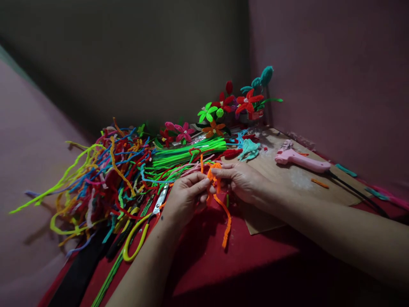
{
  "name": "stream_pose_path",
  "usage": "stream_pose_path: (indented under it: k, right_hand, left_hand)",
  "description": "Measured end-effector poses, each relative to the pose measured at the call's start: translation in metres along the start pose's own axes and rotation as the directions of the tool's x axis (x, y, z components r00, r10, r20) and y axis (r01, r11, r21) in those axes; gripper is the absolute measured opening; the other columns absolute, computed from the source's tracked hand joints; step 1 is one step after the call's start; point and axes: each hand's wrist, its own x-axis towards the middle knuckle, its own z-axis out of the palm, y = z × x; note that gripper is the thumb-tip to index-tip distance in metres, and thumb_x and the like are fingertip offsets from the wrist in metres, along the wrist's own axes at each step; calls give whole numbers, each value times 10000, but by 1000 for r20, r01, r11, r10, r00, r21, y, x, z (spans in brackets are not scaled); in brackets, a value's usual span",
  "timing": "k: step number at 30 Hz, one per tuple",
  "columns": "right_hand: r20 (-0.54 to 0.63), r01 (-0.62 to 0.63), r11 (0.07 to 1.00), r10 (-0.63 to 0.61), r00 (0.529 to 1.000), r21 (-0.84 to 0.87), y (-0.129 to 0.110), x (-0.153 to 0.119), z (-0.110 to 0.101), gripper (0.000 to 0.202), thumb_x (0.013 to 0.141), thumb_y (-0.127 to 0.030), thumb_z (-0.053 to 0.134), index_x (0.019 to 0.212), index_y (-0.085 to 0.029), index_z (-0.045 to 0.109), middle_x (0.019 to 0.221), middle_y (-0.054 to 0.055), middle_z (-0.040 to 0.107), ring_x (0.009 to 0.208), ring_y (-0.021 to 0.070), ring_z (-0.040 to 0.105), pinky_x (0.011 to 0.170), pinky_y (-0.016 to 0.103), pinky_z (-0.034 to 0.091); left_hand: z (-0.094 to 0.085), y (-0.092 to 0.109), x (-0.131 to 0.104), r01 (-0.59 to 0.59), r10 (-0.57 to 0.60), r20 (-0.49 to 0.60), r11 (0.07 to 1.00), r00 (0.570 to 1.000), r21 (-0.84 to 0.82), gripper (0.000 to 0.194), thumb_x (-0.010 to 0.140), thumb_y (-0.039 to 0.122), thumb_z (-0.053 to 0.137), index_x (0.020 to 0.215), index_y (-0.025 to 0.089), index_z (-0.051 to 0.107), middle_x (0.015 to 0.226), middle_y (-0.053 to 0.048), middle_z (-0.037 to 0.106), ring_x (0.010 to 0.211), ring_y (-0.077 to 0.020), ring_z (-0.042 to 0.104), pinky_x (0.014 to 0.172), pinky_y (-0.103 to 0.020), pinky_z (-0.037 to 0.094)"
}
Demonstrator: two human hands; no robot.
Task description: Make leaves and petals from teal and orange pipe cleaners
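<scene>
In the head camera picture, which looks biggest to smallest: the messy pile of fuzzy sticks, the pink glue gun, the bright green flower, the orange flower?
1. Messy pile of fuzzy sticks
2. Pink glue gun
3. Bright green flower and orange flower: too alike to rank.

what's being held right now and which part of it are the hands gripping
An orange pipe cleaner. The fingers of the left hand and right hand pinch its bunched, looped part; a loose end hangs below.

Scissors (157, 207) lie left of the hands (188, 192), a glue gun (302, 162) on cardboard (334, 189) right, flowers (207, 113) behind.
</scene>
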Motion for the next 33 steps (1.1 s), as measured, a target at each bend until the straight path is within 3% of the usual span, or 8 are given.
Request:
stream_pose_path:
  k: [3,7,11,16,20,23,27,33]
  right_hand:
    - [86,-9,993,19,996,-115,0,-3,-2,127,656,-210,673,726,-112,630,605,24,618,467,74,493,453,203,379]
    - [33,-53,971,62,998,-233,-1,-7,0,136,620,-192,697,694,-112,616,549,5,596,419,79,497,439,222,418]
    - [6,-70,986,72,997,-150,-6,-10,5,106,654,-171,672,661,-121,579,574,27,621,496,115,584,505,250,485]
    - [-29,121,992,-122,992,-32,-3,-9,9,148,626,-174,705,666,-127,571,604,12,621,541,123,611,586,281,518]
    - [-68,235,963,-246,967,-131,1,-9,11,131,663,-201,673,662,-143,556,584,-2,613,517,112,591,547,260,496]
    - [-91,315,877,-370,925,-362,1,-11,11,113,688,-204,642,643,-157,549,582,-8,601,527,109,569,541,250,467]
    - [-39,384,651,-536,843,-655,4,-14,7,81,734,-208,591,668,-171,562,633,-3,583,583,112,530,569,249,427]
    - [27,399,500,-597,802,-769,8,-14,5,61,766,-204,548,713,-176,558,676,9,572,617,121,509,601,259,411]
  left_hand:
    - [-1,3,0,-64,65,-68,998,996,10,175,713,287,661,750,131,593,614,3,607,390,-34,411,332,-141,299]
    - [-1,5,-1,-135,144,-129,988,981,73,161,709,259,653,736,115,586,598,-3,613,392,-45,442,321,-145,330]
    - [-1,5,-2,-144,164,-116,976,980,162,156,715,254,635,766,112,593,513,10,583,385,-74,475,329,-167,364]
    - [1,2,-2,-168,195,-119,964,974,205,160,698,264,638,759,124,587,502,7,592,370,-94,493,313,-179,354]
    - [6,2,-2,-165,194,-116,960,974,225,160,691,268,638,742,131,574,514,4,597,367,-103,502,307,-193,370]
    - [10,3,-4,-164,195,-127,961,972,223,160,682,272,640,711,137,559,545,3,602,376,-101,512,302,-186,368]
    - [13,4,-6,-166,207,-155,957,966,239,164,685,279,632,713,134,560,581,-8,616,381,-100,523,306,-183,373]
    - [13,2,-6,-199,246,-191,951,950,235,125,693,238,611,738,141,547,562,2,620,365,-108,522,299,-191,379]
